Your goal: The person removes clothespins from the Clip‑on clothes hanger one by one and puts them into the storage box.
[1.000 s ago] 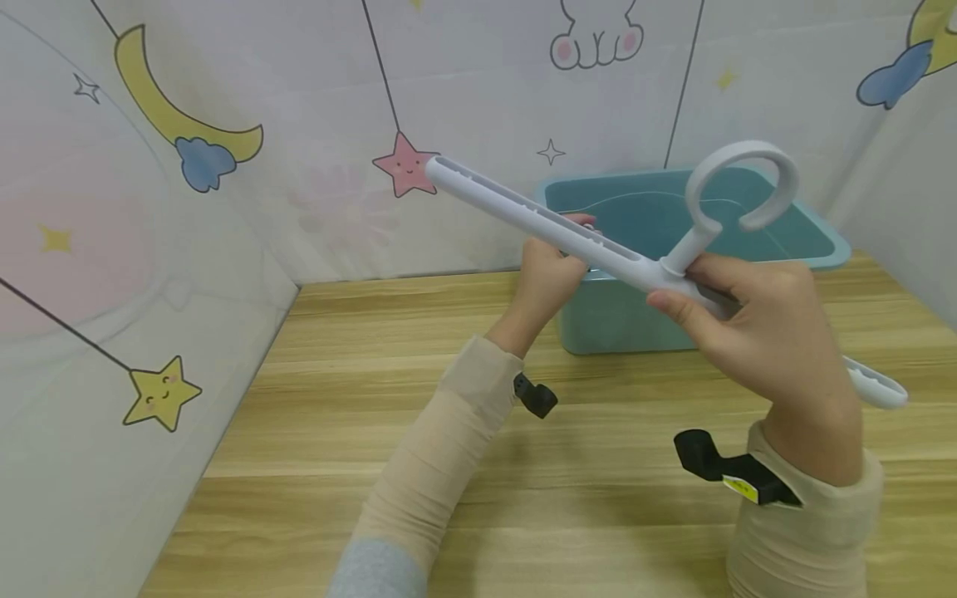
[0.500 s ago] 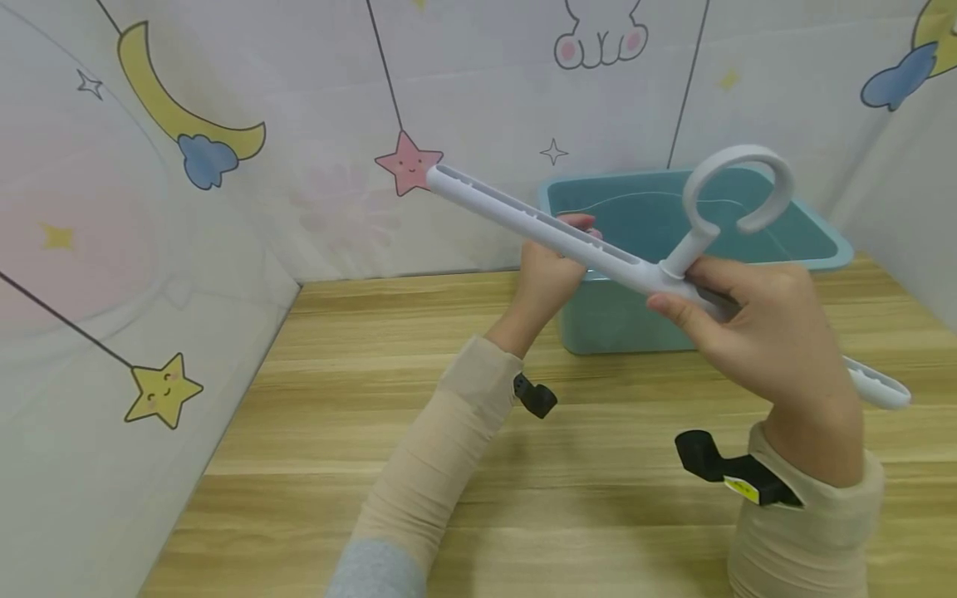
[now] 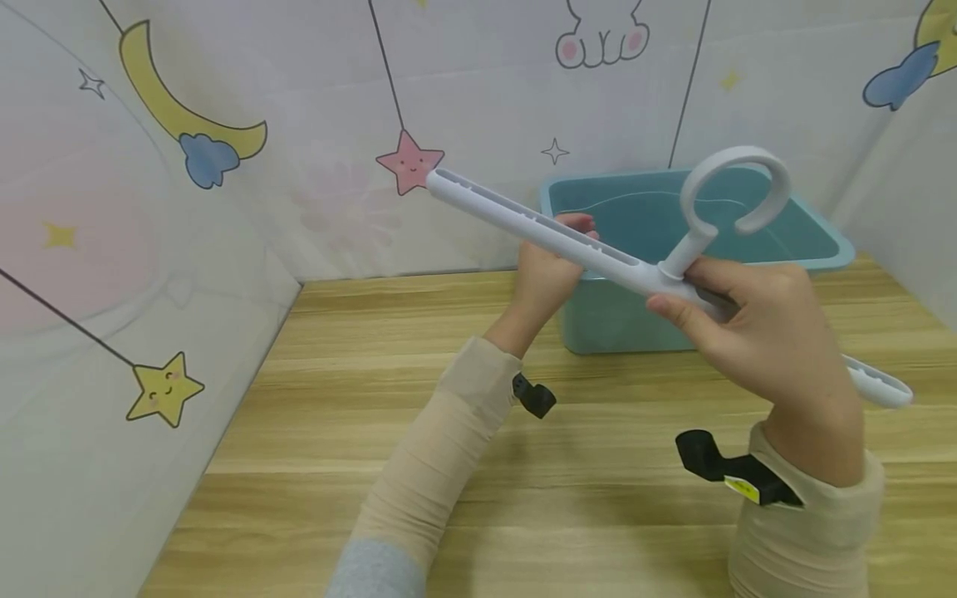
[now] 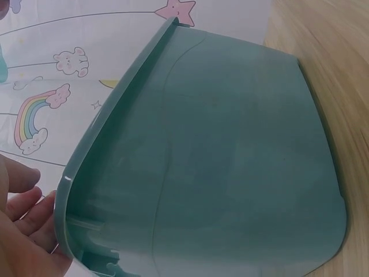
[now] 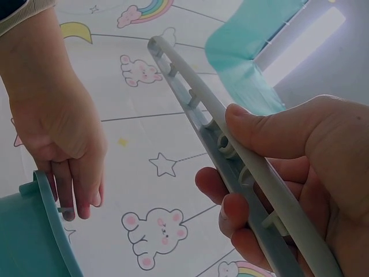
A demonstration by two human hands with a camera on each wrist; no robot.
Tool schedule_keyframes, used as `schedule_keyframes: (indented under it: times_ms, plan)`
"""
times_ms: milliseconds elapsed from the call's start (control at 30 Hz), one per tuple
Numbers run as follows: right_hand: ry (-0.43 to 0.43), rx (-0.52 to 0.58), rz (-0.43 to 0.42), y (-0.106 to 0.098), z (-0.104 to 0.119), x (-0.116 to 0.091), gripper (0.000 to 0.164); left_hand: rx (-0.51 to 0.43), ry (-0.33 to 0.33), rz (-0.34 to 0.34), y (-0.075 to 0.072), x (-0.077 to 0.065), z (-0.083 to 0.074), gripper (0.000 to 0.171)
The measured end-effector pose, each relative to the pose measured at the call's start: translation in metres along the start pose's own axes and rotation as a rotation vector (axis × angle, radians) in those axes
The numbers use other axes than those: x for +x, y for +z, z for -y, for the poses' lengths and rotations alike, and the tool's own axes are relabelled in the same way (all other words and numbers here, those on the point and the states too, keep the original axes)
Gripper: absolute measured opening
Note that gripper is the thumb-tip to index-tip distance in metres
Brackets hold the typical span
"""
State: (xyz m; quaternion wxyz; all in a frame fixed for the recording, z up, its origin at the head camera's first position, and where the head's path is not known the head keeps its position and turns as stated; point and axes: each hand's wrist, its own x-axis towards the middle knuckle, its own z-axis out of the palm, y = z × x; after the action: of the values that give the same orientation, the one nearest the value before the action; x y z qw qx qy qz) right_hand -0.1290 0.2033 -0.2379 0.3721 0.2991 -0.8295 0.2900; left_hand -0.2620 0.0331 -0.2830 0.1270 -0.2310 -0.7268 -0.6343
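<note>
My right hand [image 3: 770,332] grips a white plastic clothes hanger [image 3: 538,237] close to its centre, thumb on one side and fingers curled round the other. The hanger has a thick ring-like hook [image 3: 773,166] and slotted arms, and it slants down to the right above the table. In the right wrist view its hollow underside [image 5: 196,104] shows small pegs. My left hand [image 3: 546,270] is at the near left corner of a teal plastic bin [image 3: 628,320]. Its fingers [image 5: 63,190] hang loosely over the bin's rim [image 4: 86,144], beside or touching it.
The bin stands at the back of a wood-grain table [image 3: 359,399], against a cartoon-printed backdrop [image 3: 478,100]. A side panel [image 3: 75,465] borders the table on the left. Black wrist cameras sit on both forearms.
The hanger's left end has dipped slightly, and its hook has shifted a little to the left. The left hand's fingers have shifted slightly at the bin's corner.
</note>
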Motion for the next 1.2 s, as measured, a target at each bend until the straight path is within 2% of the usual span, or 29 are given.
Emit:
schedule_keyframes:
  times_ms: [100, 400, 500, 567, 700, 833, 1067, 1200]
  plan:
    - [-0.001, -0.001, 0.005, 0.001, 0.0, 0.001, 0.021, -0.014, -0.006, -0.002, -0.002, -0.001, -0.001, 0.026]
    - [-0.002, 0.006, 0.015, 0.003, 0.001, 0.002, 0.016, -0.073, 0.034, -0.017, -0.007, -0.009, -0.004, 0.024]
    - [-0.005, 0.004, 0.023, 0.003, 0.001, 0.003, 0.017, -0.055, 0.044, -0.013, -0.011, -0.015, -0.006, 0.027]
    - [-0.008, 0.004, 0.027, 0.003, 0.001, 0.003, 0.018, -0.005, 0.063, -0.022, -0.015, -0.02, -0.007, 0.027]
    - [-0.019, 0.01, 0.024, 0.004, 0.0, 0.003, 0.027, 0.083, 0.13, -0.033, -0.024, -0.031, -0.01, 0.022]
    - [-0.026, 0.009, 0.019, 0.004, 0.0, 0.004, 0.032, 0.059, 0.175, -0.032, -0.037, -0.045, -0.014, 0.019]
    - [0.0, -0.004, 0.031, 0.004, 0.002, 0.004, 0.018, 0.079, 0.232, -0.038, -0.062, -0.064, -0.017, 0.021]
    - [0.012, 0.0, 0.04, 0.005, 0.004, 0.004, 0.019, 0.093, 0.256, -0.062, -0.074, -0.073, -0.017, 0.02]
